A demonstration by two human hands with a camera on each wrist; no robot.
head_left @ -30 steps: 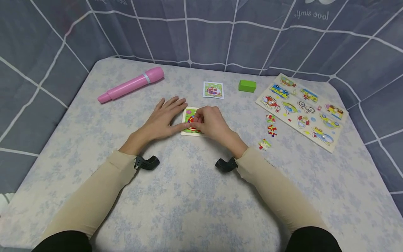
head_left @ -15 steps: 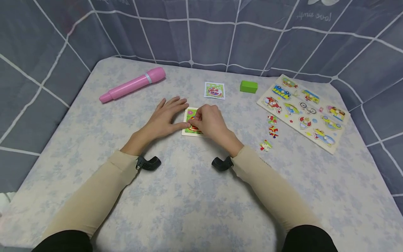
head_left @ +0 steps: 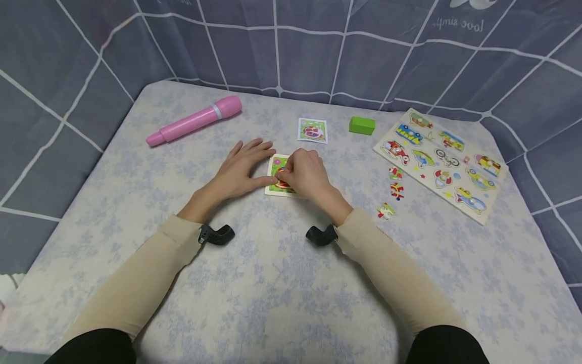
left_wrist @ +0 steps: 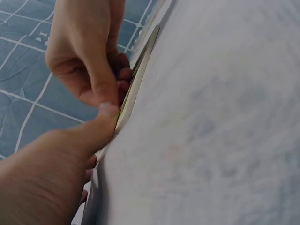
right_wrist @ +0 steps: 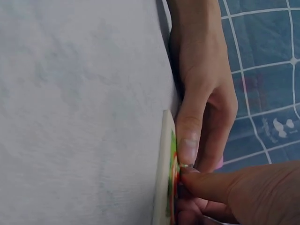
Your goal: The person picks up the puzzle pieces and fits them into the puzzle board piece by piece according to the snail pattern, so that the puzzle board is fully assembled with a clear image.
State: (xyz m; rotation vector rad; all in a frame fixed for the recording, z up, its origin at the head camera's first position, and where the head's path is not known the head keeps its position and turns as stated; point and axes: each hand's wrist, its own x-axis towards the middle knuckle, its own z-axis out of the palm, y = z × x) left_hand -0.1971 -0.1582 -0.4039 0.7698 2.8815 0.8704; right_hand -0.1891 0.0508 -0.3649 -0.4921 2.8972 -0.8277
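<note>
A small jigsaw puzzle (head_left: 276,190) in a pale frame, with a green and red picture, lies flat on the table between the hands. My left hand (head_left: 238,174) rests at its left side, fingers spread and straight, the thumb laid on its left part. From the right, my right hand (head_left: 309,174) bends over the picture, thumb and curled fingers pinching a puzzle piece that they mostly hide. In the right wrist view the puzzle (right_wrist: 162,183) shows edge-on, with the tips of both thumbs close together at its surface. The puzzle's right half is covered by my right hand.
Three loose puzzle pieces (head_left: 396,191) lie to the right, beside a wooden vehicle peg board (head_left: 425,174). Farther back are a green block (head_left: 361,125), a small picture card (head_left: 312,131) and a pink microphone-like stick (head_left: 194,121). A grey curtain (head_left: 309,60) borders the table.
My right hand has shifted very slightly on the puzzle, its wrist drawing a little inward early on. My left hand keeps its place. The whole view has drifted slightly.
</note>
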